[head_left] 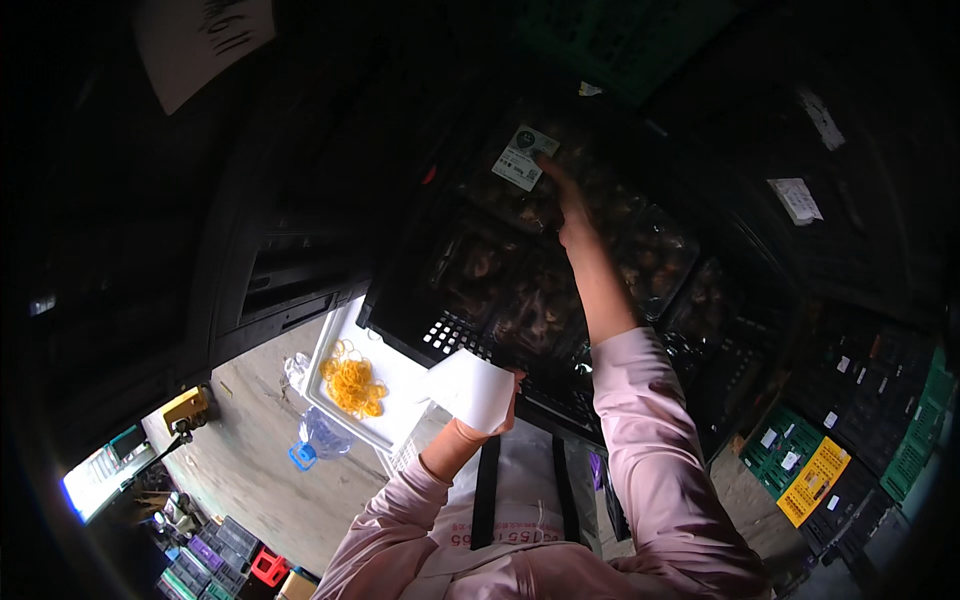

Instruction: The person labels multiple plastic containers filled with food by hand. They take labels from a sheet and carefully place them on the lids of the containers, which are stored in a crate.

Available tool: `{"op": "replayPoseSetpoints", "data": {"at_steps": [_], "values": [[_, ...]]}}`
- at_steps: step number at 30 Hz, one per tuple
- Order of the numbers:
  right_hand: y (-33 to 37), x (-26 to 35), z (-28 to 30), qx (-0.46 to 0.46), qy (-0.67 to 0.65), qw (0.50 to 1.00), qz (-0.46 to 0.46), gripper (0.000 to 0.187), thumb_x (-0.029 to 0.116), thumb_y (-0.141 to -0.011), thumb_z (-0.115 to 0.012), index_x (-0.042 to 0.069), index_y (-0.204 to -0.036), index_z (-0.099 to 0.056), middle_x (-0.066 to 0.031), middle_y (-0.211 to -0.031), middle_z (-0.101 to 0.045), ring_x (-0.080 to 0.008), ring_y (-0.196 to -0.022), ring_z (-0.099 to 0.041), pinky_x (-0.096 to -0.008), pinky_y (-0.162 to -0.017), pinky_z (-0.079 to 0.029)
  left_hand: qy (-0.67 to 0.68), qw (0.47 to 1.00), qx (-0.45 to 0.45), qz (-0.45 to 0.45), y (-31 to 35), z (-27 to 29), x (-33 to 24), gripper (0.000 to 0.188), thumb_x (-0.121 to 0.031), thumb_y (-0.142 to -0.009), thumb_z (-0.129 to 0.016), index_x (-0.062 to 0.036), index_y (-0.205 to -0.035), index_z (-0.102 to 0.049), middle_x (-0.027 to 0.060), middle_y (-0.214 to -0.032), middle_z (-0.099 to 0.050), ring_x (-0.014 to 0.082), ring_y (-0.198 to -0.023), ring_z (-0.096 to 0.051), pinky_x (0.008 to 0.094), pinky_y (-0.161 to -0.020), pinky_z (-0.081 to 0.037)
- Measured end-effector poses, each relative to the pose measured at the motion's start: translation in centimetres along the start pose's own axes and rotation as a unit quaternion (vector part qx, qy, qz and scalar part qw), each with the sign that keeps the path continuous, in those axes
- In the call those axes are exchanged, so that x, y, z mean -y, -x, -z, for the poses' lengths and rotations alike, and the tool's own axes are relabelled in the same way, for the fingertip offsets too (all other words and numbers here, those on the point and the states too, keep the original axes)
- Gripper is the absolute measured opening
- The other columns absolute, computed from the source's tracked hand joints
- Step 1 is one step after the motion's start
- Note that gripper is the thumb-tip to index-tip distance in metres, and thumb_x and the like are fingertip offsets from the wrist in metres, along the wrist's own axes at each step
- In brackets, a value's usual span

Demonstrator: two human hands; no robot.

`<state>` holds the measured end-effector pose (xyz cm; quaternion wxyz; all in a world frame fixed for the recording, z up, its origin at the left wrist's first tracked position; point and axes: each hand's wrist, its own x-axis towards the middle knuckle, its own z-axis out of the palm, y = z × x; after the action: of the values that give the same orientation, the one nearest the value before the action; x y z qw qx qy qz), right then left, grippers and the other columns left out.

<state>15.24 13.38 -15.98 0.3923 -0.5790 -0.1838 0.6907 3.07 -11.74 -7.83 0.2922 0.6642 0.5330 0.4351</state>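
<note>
The white paper sheet [468, 387] hides much of the left hand [507, 412]; shadow leaves the contents [535, 318] of the clear packs [660, 250] unidentifiable; the top edge cuts off a paper sign [200, 60].

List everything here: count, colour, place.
Near crate: one, black, centre
Clear packs: several, dark contents, in that crate
Label: one, white and green, on a pack
Tray: one, white, left of centre
Rubber bands: many, yellow, in the tray
Bottle: one, clear, blue cap, beside the tray
Stacked crates: many, mixed colours, right and lower left
Bag or apron: one, pale, bottom centre
Paper: one, white, in the left hand
Left hand: one, bare, lower centre
Right hand: one, bare, at the label
</note>
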Motion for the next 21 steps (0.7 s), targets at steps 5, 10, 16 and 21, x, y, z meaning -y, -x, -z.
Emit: {"op": "replayPoseSetpoints", "data": {"at_steps": [5,10,16,21], "values": [[1.5,0.6,-1.4,0.003,-0.095,0.995,0.032,0.052,0.025,-0.062,-0.071,0.003,-0.105,-0.052,-0.0098,-0.095,-0.056,-0.019,-0.083,-0.054,-0.031,-0.059,-0.048,-0.014,1.0,0.012,0.019,-0.7,0.3,-0.6,0.017,0.007,-0.059,-0.046,0.0012,-0.071,-0.057,0.0108,-0.069,-0.057,0.0247,-0.062,-0.055,0.0318,-0.067,-0.045],[2.3,0.5,0.2,0.085,-0.168,0.982,-0.022,0.043,0.021,-0.065,-0.068,0.001,-0.099,-0.053,-0.0127,-0.087,-0.059,-0.0195,-0.065,-0.058,-0.0278,-0.045,-0.048,0.057,0.997,0.004,0.052,-0.2,0.7,-0.1,0.013,0.006,-0.068,-0.044,0.0034,-0.076,-0.055,0.0113,-0.068,-0.055,0.0215,-0.057,-0.052,0.0284,-0.056,-0.044],[14.0,5.4,7.5,0.211,-0.17,0.962,0.041,0.038,0.021,-0.069,-0.064,-0.002,-0.097,-0.054,-0.0158,-0.078,-0.061,-0.0206,-0.054,-0.059,-0.0266,-0.04,-0.048,0.037,0.997,-0.051,0.054,-1.4,0.2,-0.4,0.023,-0.007,-0.085,-0.039,-0.0002,-0.066,-0.051,0.0045,-0.054,-0.047,0.0121,-0.045,-0.043,0.023,-0.041,-0.032],[27.4,3.1,22.8,0.244,-0.212,0.93,0.172,0.042,0.003,-0.065,-0.056,-0.002,-0.107,-0.049,-0.0145,-0.093,-0.058,-0.0256,-0.084,-0.058,-0.0359,-0.075,-0.048,0.029,0.983,-0.152,0.101,-1.5,0.1,2.0,0.021,-0.02,-0.087,-0.045,-0.0038,-0.079,-0.055,-0.0015,-0.05,-0.044,0.0063,-0.042,-0.038,0.0179,-0.04,-0.027]]}}
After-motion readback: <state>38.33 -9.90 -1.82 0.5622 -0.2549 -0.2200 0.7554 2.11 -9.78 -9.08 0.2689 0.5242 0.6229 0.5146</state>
